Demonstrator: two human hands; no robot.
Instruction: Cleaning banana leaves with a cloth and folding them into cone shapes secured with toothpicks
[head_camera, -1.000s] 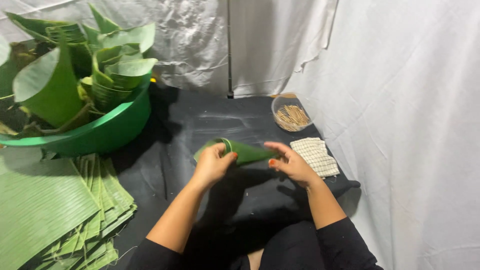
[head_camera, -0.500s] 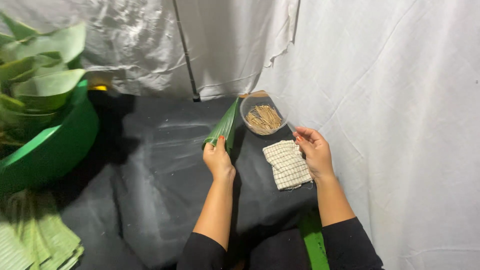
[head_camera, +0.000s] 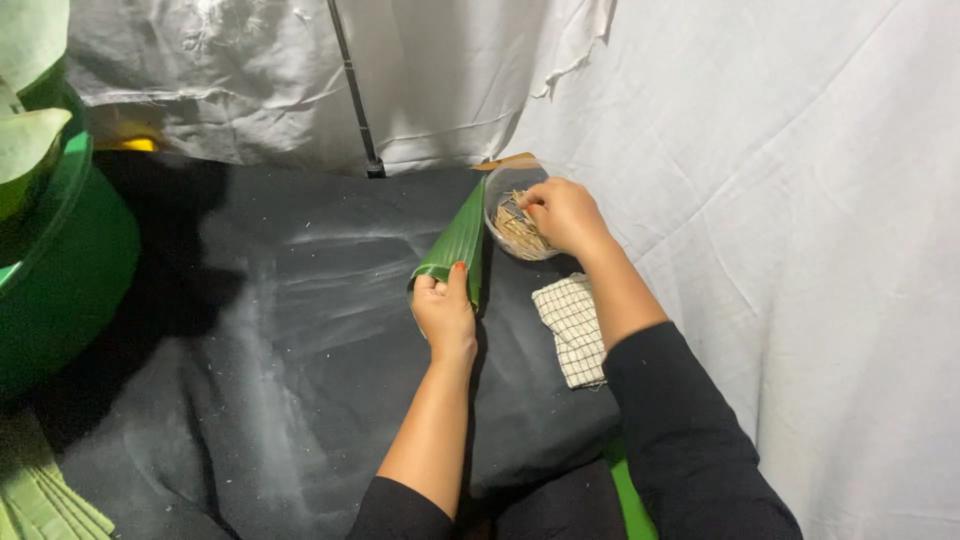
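The left hand (head_camera: 444, 312) has its grip clenched around the wide end of a rolled green leaf cone (head_camera: 457, 243), thumb pressed on top, and holds it just above the black cloth (head_camera: 290, 330) with the pointed tip aimed up and away toward a small clear bowl (head_camera: 500, 190). The right hand (head_camera: 562, 215) reaches into that bowl, fingers curled down among the thin pale sticks (head_camera: 518, 232) inside; I cannot tell whether its grip has closed on any of them. Just beside the right forearm lies a folded checked cloth (head_camera: 573, 328) on the black surface. At the far left stands a big green tub (head_camera: 65, 260) with leaves (head_camera: 25, 140) in it, and flat leaf strips (head_camera: 45, 500) lie stacked below it. White sheeting (head_camera: 780, 200) hangs behind and to the right.
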